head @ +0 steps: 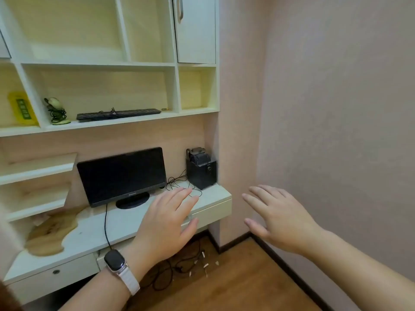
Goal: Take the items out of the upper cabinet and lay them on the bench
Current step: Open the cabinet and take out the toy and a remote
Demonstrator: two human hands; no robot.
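Head view, single frame. Cabinet (107, 66): one cream wall unit with open compartments and one shut door (195, 30) at upper right, handle partly in view. Long lower compartment holds three visible items: one black keyboard (118, 114) lying flat along the shelf edge, one pale green figurine (56, 111) standing at its left end, one small brass-coloured object (165, 109) just beside the keyboard's right end, too small to identify. Compartment to the left holds one yellow package (21, 108), leaning. Small right compartment and the tall upper compartments show no contents.

Bench (94, 230): one pale surface below the cabinet, its top layer peeled away at the left to bare wood. On it: one black monitor (122, 176) on a round foot, one black speaker box (202, 169) in the back right corner against the wall, loose thin cables between them. One drawer (213, 213) under the right end, another under the left.

Hands: two. Left hand (166, 225), one watch (116, 261) on a white strap at the wrist, palm down, fingers spread flat, holding nothing, over the bench's right front edge. Right hand (280, 218), palm down, fingers extended and loose, empty, in the air beyond the bench's right end, near the pink wall.

Open room: bare bench surface in front of the monitor; wood floor at right, with cables and small white scraps under the bench.
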